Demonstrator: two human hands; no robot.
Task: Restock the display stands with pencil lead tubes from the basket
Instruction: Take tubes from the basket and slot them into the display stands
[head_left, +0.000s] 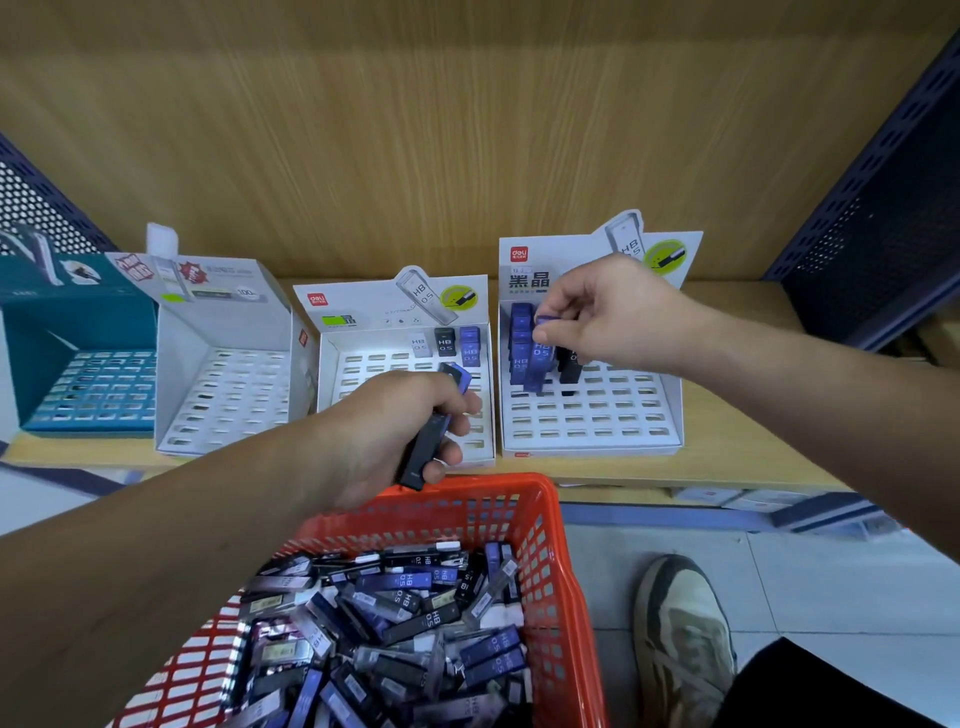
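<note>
Closest in, my left hand (384, 431) curls round two tubes (423, 452), one black and one purple, above the red basket (566, 597) heaped with more, while my right hand (608, 317) pinches a third tube (540, 358), purple and marked HB 0.5, tilted at the rightmost stand (592, 421) of four on the shelf (753, 415).

— What stands behind the shelf?
— A wood-grain panel (467, 130), pale tan and evenly lit, its grain running upright.
— And the shelf itself?
— The shelf board (753, 441) has the same tone. A dark blue perforated right side panel (883, 208) and a left side panel (36, 202) flank it.
— Below?
— A floor (831, 582) of pale grey tiles, and a blue-edged lower shelf (675, 512) close above it.
</note>
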